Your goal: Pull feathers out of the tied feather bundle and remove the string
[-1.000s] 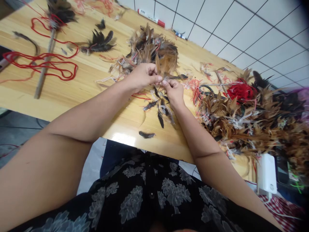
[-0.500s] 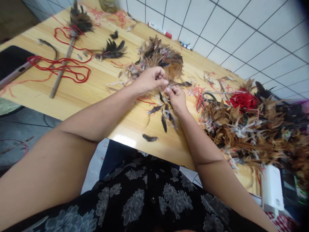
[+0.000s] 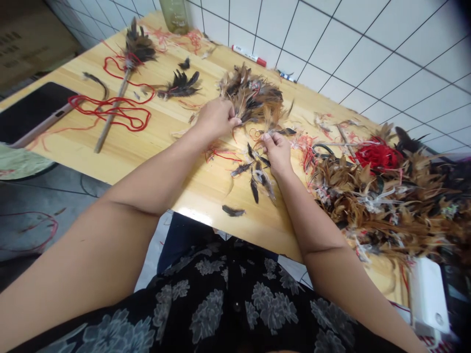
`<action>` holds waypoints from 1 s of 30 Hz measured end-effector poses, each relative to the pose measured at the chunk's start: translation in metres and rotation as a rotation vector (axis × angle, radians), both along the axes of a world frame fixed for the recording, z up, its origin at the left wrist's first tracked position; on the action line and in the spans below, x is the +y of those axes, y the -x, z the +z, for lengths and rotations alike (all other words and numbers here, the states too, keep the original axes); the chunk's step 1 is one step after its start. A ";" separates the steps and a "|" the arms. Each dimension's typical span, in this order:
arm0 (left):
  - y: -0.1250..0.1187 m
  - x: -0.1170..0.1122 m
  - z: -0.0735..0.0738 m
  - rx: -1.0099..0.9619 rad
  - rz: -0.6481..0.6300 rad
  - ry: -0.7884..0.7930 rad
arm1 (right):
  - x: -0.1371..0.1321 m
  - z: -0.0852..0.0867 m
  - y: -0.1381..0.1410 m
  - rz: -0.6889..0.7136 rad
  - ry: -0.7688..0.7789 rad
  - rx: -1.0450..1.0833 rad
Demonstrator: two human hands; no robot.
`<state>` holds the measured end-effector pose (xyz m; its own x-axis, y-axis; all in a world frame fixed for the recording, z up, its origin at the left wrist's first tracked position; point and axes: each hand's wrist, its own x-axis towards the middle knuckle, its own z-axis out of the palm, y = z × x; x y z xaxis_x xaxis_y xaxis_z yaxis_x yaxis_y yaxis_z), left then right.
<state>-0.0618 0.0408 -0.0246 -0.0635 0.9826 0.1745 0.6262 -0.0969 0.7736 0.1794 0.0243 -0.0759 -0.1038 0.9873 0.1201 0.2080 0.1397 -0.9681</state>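
Note:
My left hand (image 3: 215, 119) is closed on the near edge of a clump of brown and black feathers (image 3: 253, 95) lying on the wooden table (image 3: 154, 137). My right hand (image 3: 276, 151) pinches a small feather or quill tip just right of it, fingers pressed together. The two hands are a short gap apart. Several loose dark feathers (image 3: 255, 176) lie on the table under my right wrist.
A big heap of brown feathers (image 3: 382, 201) with red thread (image 3: 377, 154) fills the right side. A stick (image 3: 110, 117) wound with red string (image 3: 110, 108) lies at left, by a dark tablet (image 3: 29, 110). A red-capped marker (image 3: 248, 55) lies by the tiled wall. A white charger (image 3: 429, 296) sits at bottom right.
My hands, which were touching at the fingertips, have drawn apart; the left now grips the feather clump. The camera has tilted, so more of the table's left end shows.

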 end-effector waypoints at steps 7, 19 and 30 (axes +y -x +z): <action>-0.002 0.002 -0.009 -0.062 0.021 0.072 | -0.001 0.000 0.004 -0.013 -0.017 0.008; -0.003 -0.005 0.009 -0.402 -0.006 0.050 | -0.003 0.000 0.004 -0.014 -0.012 0.031; -0.041 -0.028 0.017 -0.702 -0.219 0.331 | 0.000 -0.005 0.004 0.014 -0.112 -0.083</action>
<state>-0.0206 0.0133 -0.0071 0.1500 0.9792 -0.1368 -0.0235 0.1418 0.9896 0.1753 0.0239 -0.0808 -0.1315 0.9665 0.2203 0.2842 0.2496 -0.9257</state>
